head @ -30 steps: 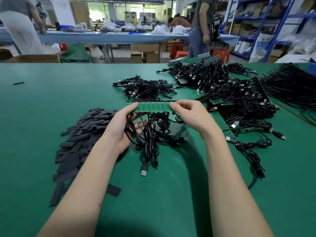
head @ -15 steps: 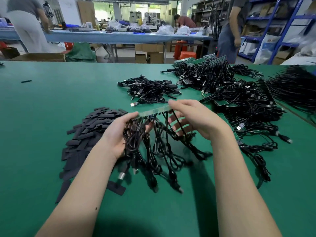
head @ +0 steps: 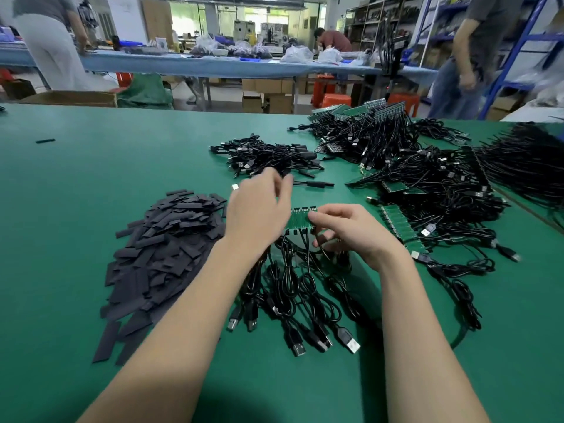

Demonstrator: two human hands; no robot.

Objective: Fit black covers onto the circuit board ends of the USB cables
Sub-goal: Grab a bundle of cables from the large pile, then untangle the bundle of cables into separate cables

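I see a heap of black covers [head: 164,248] on the bench toward its left edge, finished-looking cables [head: 268,157] piled farther back, and a big tangle of uncovered strips and leads [head: 427,184] crowding the right edge. Mid-bench, my right hand [head: 351,230] pinches a green circuit board strip [head: 300,219], long axis across the bench, its USB cables [head: 293,294] trailing toward the near edge. My left hand [head: 259,215] covers the strip's left end, fingers loosely spread; grip probably none, view blurred.
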